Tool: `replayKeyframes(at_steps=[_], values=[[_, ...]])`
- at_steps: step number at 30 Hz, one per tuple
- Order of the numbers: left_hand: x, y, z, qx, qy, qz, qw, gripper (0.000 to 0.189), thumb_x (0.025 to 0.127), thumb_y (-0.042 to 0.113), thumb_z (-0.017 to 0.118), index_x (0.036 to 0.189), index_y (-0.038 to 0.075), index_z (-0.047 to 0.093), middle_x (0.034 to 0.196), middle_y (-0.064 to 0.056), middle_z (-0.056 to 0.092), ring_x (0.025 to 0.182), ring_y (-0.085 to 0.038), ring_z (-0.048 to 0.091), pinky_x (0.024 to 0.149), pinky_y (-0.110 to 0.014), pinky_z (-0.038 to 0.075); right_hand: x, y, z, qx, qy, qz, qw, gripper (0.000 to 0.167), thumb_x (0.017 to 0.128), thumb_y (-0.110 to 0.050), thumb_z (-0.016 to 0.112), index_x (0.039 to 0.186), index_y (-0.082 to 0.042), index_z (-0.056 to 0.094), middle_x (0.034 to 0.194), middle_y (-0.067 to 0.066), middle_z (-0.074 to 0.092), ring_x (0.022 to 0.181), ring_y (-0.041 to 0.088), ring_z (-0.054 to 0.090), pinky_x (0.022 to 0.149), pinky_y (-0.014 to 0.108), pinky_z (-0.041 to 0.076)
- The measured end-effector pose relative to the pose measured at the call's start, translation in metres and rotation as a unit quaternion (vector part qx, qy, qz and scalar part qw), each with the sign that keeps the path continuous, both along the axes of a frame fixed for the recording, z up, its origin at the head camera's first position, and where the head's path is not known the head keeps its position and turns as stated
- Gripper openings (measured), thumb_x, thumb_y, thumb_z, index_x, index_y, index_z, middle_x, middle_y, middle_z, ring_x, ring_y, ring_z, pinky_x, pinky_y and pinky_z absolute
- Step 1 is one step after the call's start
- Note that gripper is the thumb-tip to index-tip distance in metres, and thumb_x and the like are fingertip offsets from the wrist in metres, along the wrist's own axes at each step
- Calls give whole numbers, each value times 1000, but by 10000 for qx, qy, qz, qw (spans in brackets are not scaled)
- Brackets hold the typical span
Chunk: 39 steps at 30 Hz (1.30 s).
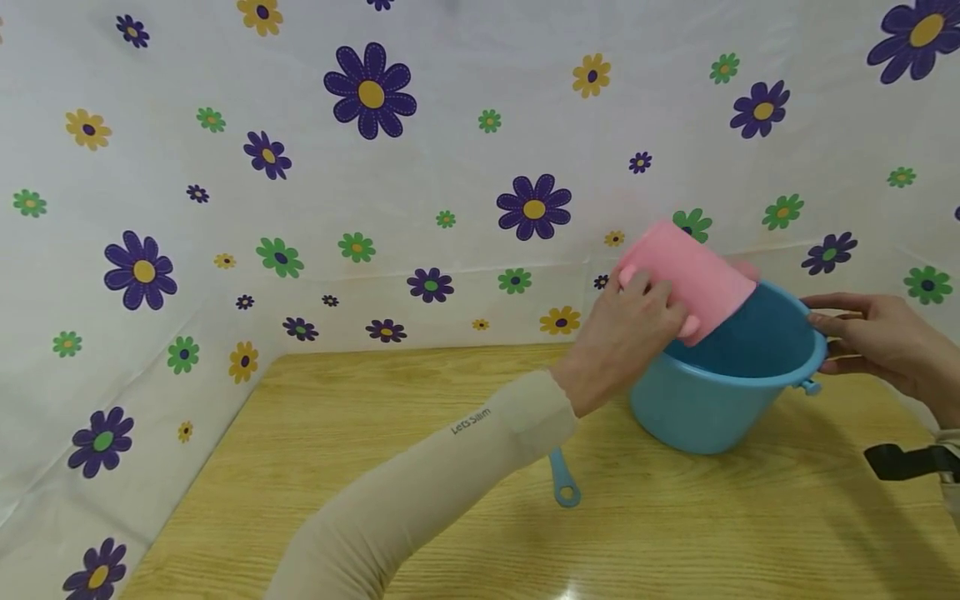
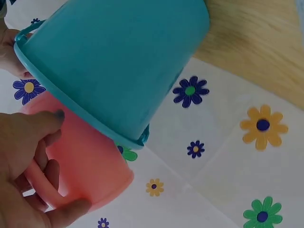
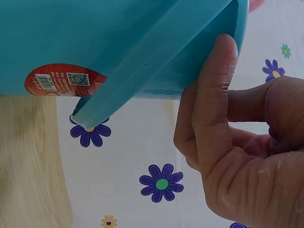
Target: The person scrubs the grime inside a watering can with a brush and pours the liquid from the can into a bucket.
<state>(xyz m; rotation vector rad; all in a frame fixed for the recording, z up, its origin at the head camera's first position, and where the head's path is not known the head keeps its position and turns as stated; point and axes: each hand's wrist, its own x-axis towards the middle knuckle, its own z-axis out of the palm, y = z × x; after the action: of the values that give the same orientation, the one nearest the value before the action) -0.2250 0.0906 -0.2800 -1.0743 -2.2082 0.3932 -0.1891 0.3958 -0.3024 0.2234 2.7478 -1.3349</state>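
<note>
My left hand [image 1: 626, 333] grips a pink plastic mug [image 1: 693, 279] by its handle, with the thumb along the wall. The mug is tilted, its mouth facing down to the right at the rim of a blue bucket [image 1: 705, 408]. Whatever lies inside the mug is hidden. At the bucket's right side, my right hand [image 1: 881, 337] holds the rim, fingers against the outer wall. In the right wrist view, the bucket's blue handle [image 3: 142, 61] hangs down along the outside, next to a red label [image 3: 59, 80].
A light blue handle with a hole in its end [image 1: 564, 483] lies on the wooden table [image 1: 360, 400], its other part hidden under my left sleeve [image 1: 450, 467]. Behind the table hangs a white flowered sheet [image 1: 442, 150]. A black strap [image 1: 903, 461] shows at my right wrist.
</note>
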Motion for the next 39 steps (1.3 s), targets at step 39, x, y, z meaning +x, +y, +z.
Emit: replayKeyframes(at_steps=[39], values=[[-10,-39,-17,2907,-476,-910,9513,29,93,42,74,81,16,77,150,-4,58,133,-34,59,84,-36,65,-3,2,-11,166,158,-172,9996,64,111,-29,36,158,10,15,107,6,69,80,9,73,74,33,66]])
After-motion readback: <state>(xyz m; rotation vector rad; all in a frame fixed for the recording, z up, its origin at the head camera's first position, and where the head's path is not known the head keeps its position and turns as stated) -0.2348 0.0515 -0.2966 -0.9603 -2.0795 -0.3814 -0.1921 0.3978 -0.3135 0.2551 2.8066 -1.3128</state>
